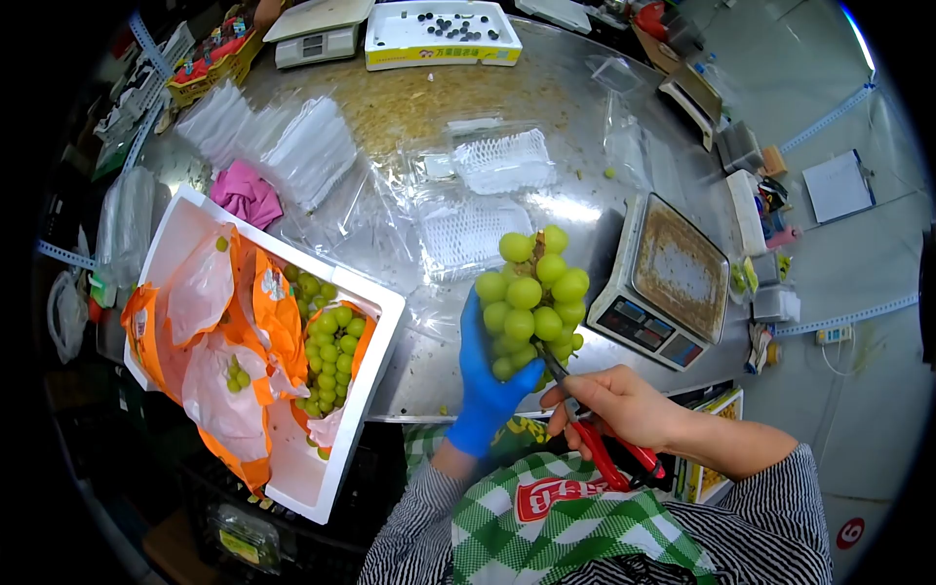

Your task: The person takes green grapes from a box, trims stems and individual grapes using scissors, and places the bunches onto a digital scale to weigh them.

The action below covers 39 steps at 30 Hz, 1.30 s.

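My left hand (490, 382), in a blue glove, holds up a bunch of green grapes (527, 297) from below and the side. My bare right hand (616, 402) is wrapped round red-handled scissors (597, 450). Their dark blades point up into the lower part of the bunch; whether they touch a stem is hidden among the grapes. To the left, a white foam box (387, 336) contains more green grapes (331, 356) and orange-and-white wrapping bags (210, 341). Beyond the held bunch, clear plastic trays with white foam netting (473, 234) lie on the metal table.
At right on the table is a weighing scale (680, 273). Another scale (317, 29) and a shallow white box (444, 54) with dark round fruit are at the back. Plastic packaging (310, 146) and a pink cloth (247, 194) lie behind the foam box.
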Motion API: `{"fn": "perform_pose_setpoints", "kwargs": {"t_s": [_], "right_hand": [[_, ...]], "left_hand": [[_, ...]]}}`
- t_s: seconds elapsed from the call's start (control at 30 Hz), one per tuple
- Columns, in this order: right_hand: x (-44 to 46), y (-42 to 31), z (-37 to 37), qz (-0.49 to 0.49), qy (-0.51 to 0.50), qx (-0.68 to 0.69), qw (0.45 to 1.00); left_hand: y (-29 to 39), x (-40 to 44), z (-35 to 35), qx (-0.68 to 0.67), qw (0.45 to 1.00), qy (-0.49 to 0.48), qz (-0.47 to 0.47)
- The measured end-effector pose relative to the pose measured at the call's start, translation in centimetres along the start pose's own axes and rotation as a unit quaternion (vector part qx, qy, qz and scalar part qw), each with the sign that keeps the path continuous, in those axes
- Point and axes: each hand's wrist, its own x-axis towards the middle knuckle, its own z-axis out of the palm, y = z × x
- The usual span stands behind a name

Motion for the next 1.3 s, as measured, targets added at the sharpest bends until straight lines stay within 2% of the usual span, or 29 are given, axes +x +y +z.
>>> {"fn": "perform_pose_setpoints", "kwargs": {"t_s": [0.23, 0.7, 0.8, 0.93, 1.13, 1.3], "right_hand": [[0.6, 0.8, 0.2, -0.007, -0.017, 0.085, 0.996], [0.8, 0.3, 1.2, -0.036, 0.014, -0.04, 0.998], [0.7, 0.2, 1.5, -0.038, 0.018, -0.051, 0.998], [0.4, -0.5, 2.0, -0.019, 0.016, -0.054, 0.998], [0.1, 0.3, 2.1, -0.064, -0.011, -0.081, 0.995], [0.9, -0.2, 2.9, -0.061, -0.026, -0.12, 0.991]], "left_hand": [[0.1, -0.2, -0.3, -0.011, 1.0, 0.008, 0.003], [0.6, -0.5, -1.2, -0.021, 0.999, 0.008, -0.024], [-0.5, -0.7, -1.8, 0.026, 1.0, 0.014, 0.0], [-0.6, -0.4, -2.7, -0.058, 0.997, 0.042, -0.043], [-0.6, -0.2, -4.0, -0.108, 0.989, 0.079, -0.065], [0.5, 0.0, -4.7, -0.047, 0.997, 0.051, -0.037]]}}
